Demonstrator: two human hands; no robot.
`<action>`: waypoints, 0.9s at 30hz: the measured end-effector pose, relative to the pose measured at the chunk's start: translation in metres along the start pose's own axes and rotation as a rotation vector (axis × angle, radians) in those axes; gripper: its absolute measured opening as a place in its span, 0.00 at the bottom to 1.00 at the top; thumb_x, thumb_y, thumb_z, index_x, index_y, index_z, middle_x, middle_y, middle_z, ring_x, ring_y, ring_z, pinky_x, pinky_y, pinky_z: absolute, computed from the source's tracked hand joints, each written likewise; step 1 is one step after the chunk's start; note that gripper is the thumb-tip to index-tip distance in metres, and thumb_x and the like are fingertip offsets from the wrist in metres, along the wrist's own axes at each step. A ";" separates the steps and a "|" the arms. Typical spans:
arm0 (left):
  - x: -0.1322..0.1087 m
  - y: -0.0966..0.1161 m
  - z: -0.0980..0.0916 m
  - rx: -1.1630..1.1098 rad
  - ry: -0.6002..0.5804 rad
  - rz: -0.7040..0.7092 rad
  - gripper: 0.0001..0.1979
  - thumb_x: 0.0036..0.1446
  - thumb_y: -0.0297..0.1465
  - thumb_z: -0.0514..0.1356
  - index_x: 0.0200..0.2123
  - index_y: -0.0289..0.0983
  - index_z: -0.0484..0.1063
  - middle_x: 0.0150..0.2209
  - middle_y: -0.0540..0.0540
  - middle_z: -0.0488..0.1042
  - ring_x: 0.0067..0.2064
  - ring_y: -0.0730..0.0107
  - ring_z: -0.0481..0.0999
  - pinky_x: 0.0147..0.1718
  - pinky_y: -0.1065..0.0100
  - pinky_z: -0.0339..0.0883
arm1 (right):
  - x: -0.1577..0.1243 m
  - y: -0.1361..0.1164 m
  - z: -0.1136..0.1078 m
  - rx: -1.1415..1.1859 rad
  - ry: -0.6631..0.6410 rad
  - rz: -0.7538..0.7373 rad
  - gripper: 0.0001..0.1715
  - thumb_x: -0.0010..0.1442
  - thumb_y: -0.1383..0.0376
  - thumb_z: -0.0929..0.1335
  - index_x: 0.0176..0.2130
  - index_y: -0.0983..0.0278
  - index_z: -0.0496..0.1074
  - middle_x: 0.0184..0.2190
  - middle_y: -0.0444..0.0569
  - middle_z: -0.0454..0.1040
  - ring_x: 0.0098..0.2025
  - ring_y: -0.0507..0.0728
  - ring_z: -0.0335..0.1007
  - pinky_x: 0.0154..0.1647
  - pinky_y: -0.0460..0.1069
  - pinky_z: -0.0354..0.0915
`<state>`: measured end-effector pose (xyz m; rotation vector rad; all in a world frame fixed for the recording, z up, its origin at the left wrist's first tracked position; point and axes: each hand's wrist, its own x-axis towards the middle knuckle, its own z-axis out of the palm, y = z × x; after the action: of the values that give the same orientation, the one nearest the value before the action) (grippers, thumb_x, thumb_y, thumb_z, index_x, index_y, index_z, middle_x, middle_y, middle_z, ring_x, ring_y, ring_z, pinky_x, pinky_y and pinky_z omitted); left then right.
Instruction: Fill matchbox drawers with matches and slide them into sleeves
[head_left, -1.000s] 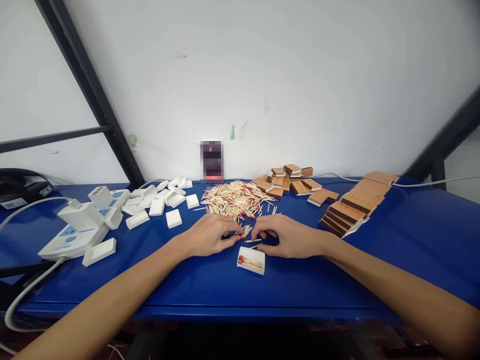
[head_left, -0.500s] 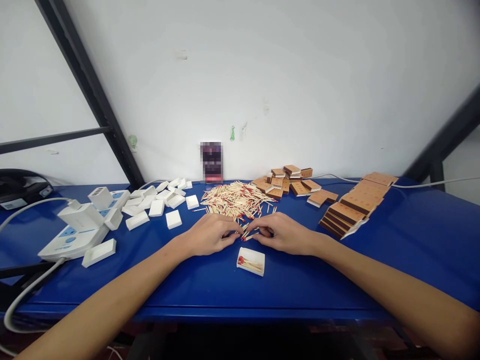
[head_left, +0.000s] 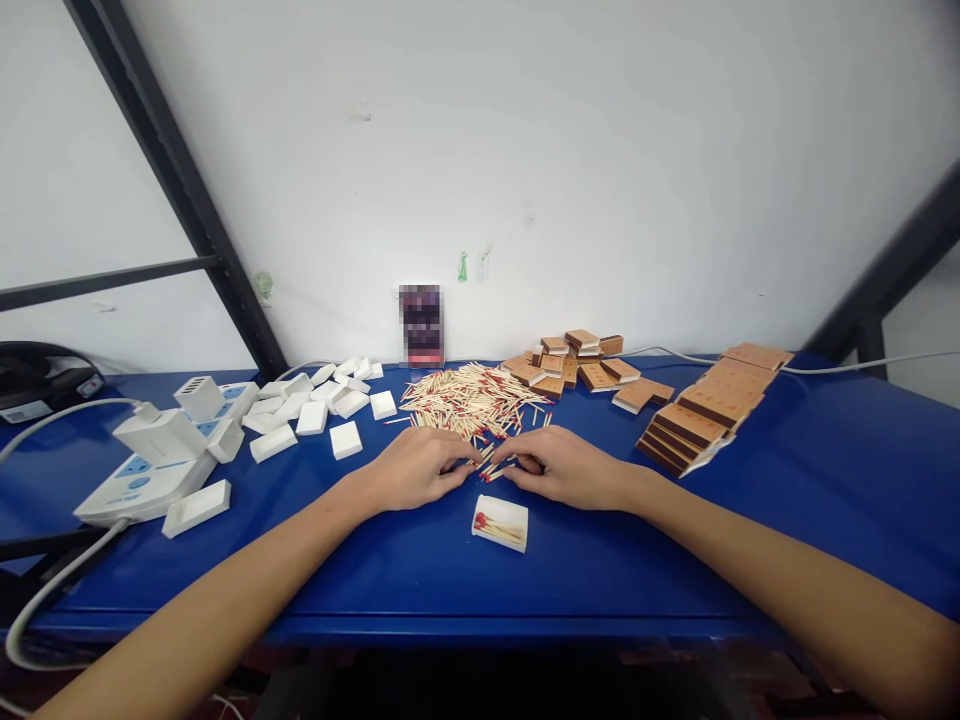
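My left hand (head_left: 424, 468) is curled at the near edge of a heap of red-tipped matches (head_left: 472, 395), its thumb and index fingertips close together. What lies between those tips is too small to make out. Opposite it, my right hand (head_left: 562, 467) has thumb and forefinger bent around a few loose matches (head_left: 498, 472). The fingertips of both hands almost meet there, low over the table. Just in front of them lies an open white matchbox tray (head_left: 501, 543), with several matches inside, their red heads to the left.
White matchbox trays (head_left: 346, 440) are scattered at left, beside a power strip (head_left: 139, 485) with plugged-in chargers and cables. Brown matchbox sleeves (head_left: 600, 377) are piled back right, with a stepped stack (head_left: 720, 395) farther right. A phone-like, pixelated object (head_left: 422, 325) leans on the wall.
Very little differs. My fingertips have shifted slightly among the loose matches, and the whole view has drifted a touch. The tray has stayed in place.
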<state>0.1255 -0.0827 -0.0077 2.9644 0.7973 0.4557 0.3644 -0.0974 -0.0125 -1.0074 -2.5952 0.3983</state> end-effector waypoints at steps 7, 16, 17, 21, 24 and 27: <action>-0.001 0.004 -0.003 -0.053 -0.021 0.022 0.11 0.63 0.28 0.53 0.43 0.39 0.75 0.32 0.50 0.75 0.32 0.74 0.73 0.33 0.73 0.62 | 0.001 0.000 0.002 -0.003 0.012 0.008 0.11 0.63 0.60 0.65 0.39 0.62 0.75 0.21 0.40 0.64 0.23 0.49 0.58 0.27 0.45 0.49; -0.002 0.008 -0.007 -0.042 -0.065 0.029 0.12 0.62 0.27 0.54 0.44 0.39 0.75 0.32 0.49 0.75 0.32 0.73 0.74 0.33 0.72 0.63 | -0.002 0.005 -0.005 -0.109 0.117 0.083 0.11 0.61 0.66 0.63 0.42 0.62 0.73 0.23 0.42 0.68 0.26 0.51 0.61 0.30 0.46 0.53; -0.002 0.009 -0.007 -0.037 -0.069 0.028 0.12 0.62 0.27 0.54 0.44 0.40 0.75 0.32 0.49 0.75 0.32 0.73 0.74 0.33 0.72 0.63 | -0.002 0.007 -0.006 -0.138 0.128 0.106 0.12 0.60 0.67 0.63 0.43 0.62 0.73 0.25 0.43 0.70 0.28 0.52 0.63 0.31 0.47 0.54; -0.002 0.009 -0.007 -0.035 -0.088 0.016 0.13 0.62 0.27 0.53 0.45 0.40 0.76 0.33 0.49 0.76 0.34 0.72 0.74 0.34 0.72 0.63 | -0.002 0.014 -0.007 -0.209 0.110 0.159 0.14 0.59 0.68 0.64 0.44 0.62 0.74 0.32 0.47 0.73 0.32 0.54 0.66 0.34 0.48 0.56; -0.002 0.009 -0.007 -0.032 -0.093 0.023 0.13 0.63 0.28 0.53 0.45 0.40 0.75 0.33 0.49 0.76 0.33 0.72 0.74 0.32 0.72 0.62 | -0.002 0.016 -0.007 -0.217 0.097 0.161 0.14 0.58 0.68 0.64 0.44 0.61 0.74 0.33 0.47 0.73 0.33 0.54 0.67 0.35 0.48 0.56; -0.002 0.008 -0.006 -0.027 -0.087 0.026 0.13 0.63 0.27 0.53 0.45 0.40 0.75 0.34 0.49 0.76 0.34 0.72 0.74 0.32 0.72 0.62 | -0.003 0.015 -0.009 -0.198 0.081 0.126 0.14 0.58 0.70 0.63 0.43 0.62 0.73 0.35 0.48 0.73 0.35 0.55 0.67 0.36 0.48 0.57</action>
<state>0.1259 -0.0908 -0.0012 2.9492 0.7391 0.3340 0.3787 -0.0877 -0.0106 -1.2303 -2.5441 0.1290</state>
